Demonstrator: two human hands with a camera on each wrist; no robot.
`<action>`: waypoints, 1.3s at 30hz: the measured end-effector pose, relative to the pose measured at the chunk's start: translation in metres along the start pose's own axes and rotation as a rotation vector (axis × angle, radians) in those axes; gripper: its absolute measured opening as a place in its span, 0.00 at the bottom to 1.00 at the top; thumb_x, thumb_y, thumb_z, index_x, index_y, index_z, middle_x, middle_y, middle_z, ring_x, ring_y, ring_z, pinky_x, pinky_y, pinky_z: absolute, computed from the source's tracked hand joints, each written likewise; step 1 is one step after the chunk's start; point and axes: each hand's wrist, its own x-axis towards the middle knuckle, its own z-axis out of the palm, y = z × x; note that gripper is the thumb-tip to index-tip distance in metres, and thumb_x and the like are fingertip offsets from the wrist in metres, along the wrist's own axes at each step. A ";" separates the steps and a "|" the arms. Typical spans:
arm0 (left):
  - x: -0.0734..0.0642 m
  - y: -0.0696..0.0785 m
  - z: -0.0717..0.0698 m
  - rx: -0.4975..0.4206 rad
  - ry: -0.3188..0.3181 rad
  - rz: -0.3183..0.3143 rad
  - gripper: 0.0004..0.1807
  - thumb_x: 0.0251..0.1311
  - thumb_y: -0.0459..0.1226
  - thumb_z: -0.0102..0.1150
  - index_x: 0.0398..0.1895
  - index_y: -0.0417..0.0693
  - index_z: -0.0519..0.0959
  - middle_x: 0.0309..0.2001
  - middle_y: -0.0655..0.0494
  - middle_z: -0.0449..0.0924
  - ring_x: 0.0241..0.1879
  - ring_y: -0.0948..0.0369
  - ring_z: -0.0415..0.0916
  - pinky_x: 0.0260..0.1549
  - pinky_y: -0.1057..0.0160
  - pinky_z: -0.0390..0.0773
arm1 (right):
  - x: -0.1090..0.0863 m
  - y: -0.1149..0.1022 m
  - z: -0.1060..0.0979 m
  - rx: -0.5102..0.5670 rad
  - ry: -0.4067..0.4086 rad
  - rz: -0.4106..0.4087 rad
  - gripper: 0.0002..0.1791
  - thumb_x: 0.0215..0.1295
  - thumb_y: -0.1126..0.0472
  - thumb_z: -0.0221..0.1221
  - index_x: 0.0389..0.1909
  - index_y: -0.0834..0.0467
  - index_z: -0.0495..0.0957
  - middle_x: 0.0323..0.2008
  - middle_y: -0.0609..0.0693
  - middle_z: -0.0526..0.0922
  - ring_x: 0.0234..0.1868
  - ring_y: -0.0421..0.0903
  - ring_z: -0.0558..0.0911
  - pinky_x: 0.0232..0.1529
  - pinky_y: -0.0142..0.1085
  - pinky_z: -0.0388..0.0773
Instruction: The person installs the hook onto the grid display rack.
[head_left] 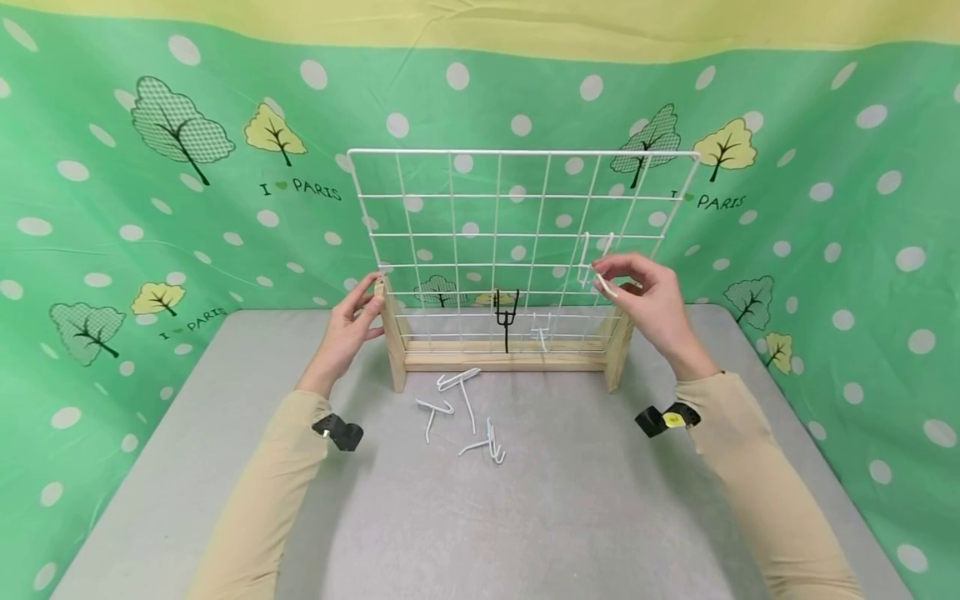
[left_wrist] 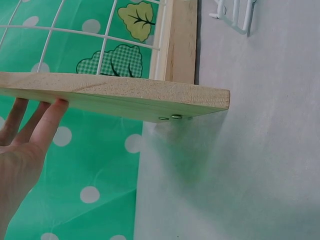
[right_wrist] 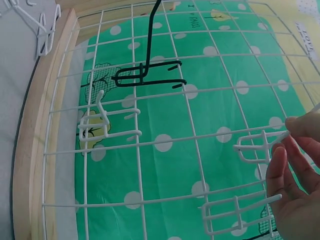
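Note:
My left hand point(head_left: 348, 325) rests its fairly straight fingers point(left_wrist: 47, 122) against the outer face of the wooden side support point(left_wrist: 145, 92) of a white wire grid rack point(head_left: 498, 196). At the rack's right part, my right hand point(head_left: 648, 300) pinches a white wire hook point(right_wrist: 280, 137) between thumb and fingers, close to the mesh. Another white hook point(right_wrist: 235, 215) sits on the grid just beside that hand. Lower on the mesh hang a black hook point(head_left: 506, 318) and a further white hook point(head_left: 541, 333).
Three loose white hooks, one of them a longer hook point(head_left: 468, 396), lie on the grey table point(head_left: 570, 492) in front of the rack. A wooden base bar point(head_left: 502, 362) joins the two supports. Behind stands a green dotted curtain point(head_left: 360, 92).

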 end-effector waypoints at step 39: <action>-0.011 0.027 0.005 -0.006 -0.020 -0.017 0.29 0.75 0.38 0.44 0.75 0.44 0.53 0.64 0.31 0.60 0.62 0.38 0.62 0.51 0.47 0.78 | -0.059 -0.001 -0.005 0.038 0.145 -0.014 0.10 0.63 0.79 0.55 0.45 0.74 0.76 0.42 0.57 0.81 0.38 0.42 0.80 0.32 0.27 0.81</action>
